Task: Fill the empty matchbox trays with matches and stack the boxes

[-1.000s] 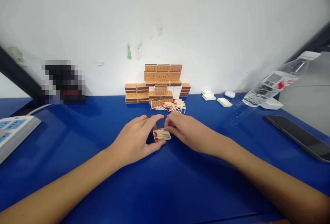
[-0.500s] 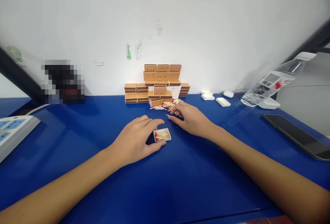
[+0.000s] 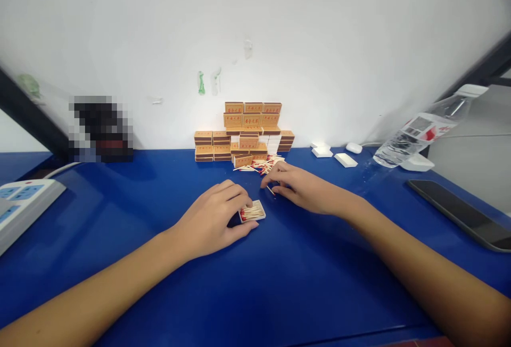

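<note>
My left hand (image 3: 217,219) holds a small white matchbox tray (image 3: 261,217) on the table, thumb at its near edge and index finger over its far left corner. Inside the tray lie several matches (image 3: 252,212), their red heads toward the left. To the right of it, my right hand (image 3: 305,189) has thumb and index finger at a single match (image 3: 270,190), which slants down between their tips. Just behind that hand is a loose pile of red-headed matches (image 3: 271,163), partly covered by the fingers.
Closed matchboxes (image 3: 211,151) stand stacked against the wall. White trays (image 3: 345,160), a small white case (image 3: 354,148) and a leaning plastic bottle (image 3: 419,129) are at the back right. A phone (image 3: 463,211) lies on the right. A power strip (image 3: 35,206) is on the left.
My right hand has turned and shifted slightly right, and the match in its fingers now slants downward. My left index finger has come down onto the tray's edge.
</note>
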`<state>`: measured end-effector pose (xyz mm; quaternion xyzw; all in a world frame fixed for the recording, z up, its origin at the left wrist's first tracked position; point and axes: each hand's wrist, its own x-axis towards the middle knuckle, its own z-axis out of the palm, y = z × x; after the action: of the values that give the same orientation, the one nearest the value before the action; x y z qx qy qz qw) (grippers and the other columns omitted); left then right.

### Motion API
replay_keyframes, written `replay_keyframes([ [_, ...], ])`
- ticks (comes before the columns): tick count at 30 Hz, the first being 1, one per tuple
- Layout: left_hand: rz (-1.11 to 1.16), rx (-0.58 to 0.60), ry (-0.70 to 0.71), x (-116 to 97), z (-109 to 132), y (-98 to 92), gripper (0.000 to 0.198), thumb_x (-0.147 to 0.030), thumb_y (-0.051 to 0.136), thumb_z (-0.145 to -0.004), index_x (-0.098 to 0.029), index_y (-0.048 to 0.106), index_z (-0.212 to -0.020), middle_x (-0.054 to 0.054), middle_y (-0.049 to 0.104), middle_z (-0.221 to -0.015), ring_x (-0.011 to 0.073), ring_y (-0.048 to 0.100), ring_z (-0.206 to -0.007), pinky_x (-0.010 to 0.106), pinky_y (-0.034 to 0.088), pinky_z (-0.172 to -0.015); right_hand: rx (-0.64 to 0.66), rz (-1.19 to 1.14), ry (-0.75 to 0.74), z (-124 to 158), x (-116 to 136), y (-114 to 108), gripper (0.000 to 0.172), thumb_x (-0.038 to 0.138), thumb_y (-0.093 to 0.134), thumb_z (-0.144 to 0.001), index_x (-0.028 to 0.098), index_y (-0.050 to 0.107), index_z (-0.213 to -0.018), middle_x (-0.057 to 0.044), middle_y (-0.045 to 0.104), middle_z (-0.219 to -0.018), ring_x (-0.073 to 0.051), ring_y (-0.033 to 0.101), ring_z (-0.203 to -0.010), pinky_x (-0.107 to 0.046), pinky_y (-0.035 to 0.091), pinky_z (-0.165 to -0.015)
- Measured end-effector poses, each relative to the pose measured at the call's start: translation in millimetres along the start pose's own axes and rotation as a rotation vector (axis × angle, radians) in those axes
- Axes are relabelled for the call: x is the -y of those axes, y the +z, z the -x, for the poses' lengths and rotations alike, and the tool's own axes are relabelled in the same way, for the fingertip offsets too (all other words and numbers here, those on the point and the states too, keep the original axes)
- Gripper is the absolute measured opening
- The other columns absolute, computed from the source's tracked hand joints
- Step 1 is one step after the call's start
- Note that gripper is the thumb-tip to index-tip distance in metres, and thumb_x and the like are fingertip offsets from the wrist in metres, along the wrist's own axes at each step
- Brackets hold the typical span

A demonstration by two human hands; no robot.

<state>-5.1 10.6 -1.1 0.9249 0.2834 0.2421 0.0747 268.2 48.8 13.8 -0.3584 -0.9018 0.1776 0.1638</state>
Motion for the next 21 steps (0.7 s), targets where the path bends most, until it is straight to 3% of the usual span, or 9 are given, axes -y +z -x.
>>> replay_keyframes([
  [4,-0.006,0.013,-0.017,-0.6,-1.0,-1.4,0.021,-0.037,0.072,-0.097,-0.018,0.064,-0.103,0.008,0.07,-0.104,0.0264,0.063,-0.099,0.044,0.055,-0.088,0.023,0.039,0.066,2.2,-2.7,-0.7,0.01,0.023,0.056,-0.103,0.021,0.066,-0.103,-0.009,0.06,-0.108,-0.023,0.058,-0.1,-0.039,0.049,-0.09],
  [9,-0.002,0.025,-0.022,-1.4,0.1,-1.0,0.022,-0.038,0.07,-0.099,-0.018,0.061,-0.094,0.008,0.07,-0.104,0.0259,0.063,-0.099,0.043,0.054,-0.087,0.057,0.057,0.151,7.6,2.9,-4.9,0.016,0.025,0.051,-0.106,0.02,0.062,-0.096,-0.009,0.06,-0.104,-0.023,0.058,-0.094,-0.038,0.048,-0.085],
  [14,-0.01,0.007,-0.039,-2.3,-0.2,-2.2,0.023,-0.038,0.072,-0.096,-0.02,0.059,-0.1,0.005,0.07,-0.104,0.0247,0.062,-0.097,0.043,0.053,-0.087,-0.081,-0.001,0.111,7.5,27.5,-1.4,0.019,0.032,0.05,-0.108,0.021,0.06,-0.096,-0.007,0.063,-0.1,-0.022,0.058,-0.092,-0.036,0.047,-0.082],
  [17,-0.026,-0.017,-0.064,-2.2,-1.9,-3.2,0.03,-0.038,0.077,-0.092,-0.02,0.056,-0.105,0.004,0.07,-0.104,0.0239,0.062,-0.093,0.042,0.052,-0.084,-0.08,-0.001,0.073,4.8,43.8,9.4,0.014,0.029,0.054,-0.106,0.021,0.063,-0.1,-0.007,0.062,-0.104,-0.02,0.059,-0.091,-0.034,0.047,-0.081],
  [19,-0.035,-0.018,-0.079,-2.3,-2.6,-3.4,0.033,-0.038,0.078,-0.091,-0.02,0.057,-0.108,0.004,0.07,-0.103,0.0238,0.062,-0.091,0.042,0.053,-0.083,-0.073,0.003,0.045,3.3,47.1,13.4,0.012,0.026,0.055,-0.105,0.021,0.065,-0.101,-0.007,0.062,-0.106,-0.019,0.059,-0.09,-0.033,0.047,-0.08],
  [21,-0.045,-0.011,-0.086,-2.6,-2.6,-3.3,0.036,-0.039,0.078,-0.091,-0.02,0.058,-0.114,0.004,0.07,-0.102,0.0244,0.062,-0.092,0.043,0.053,-0.084,-0.151,0.012,0.041,3.2,40.5,11.1,0.014,0.025,0.053,-0.106,0.021,0.066,-0.101,-0.006,0.063,-0.102,-0.018,0.06,-0.088,-0.032,0.047,-0.079],
])
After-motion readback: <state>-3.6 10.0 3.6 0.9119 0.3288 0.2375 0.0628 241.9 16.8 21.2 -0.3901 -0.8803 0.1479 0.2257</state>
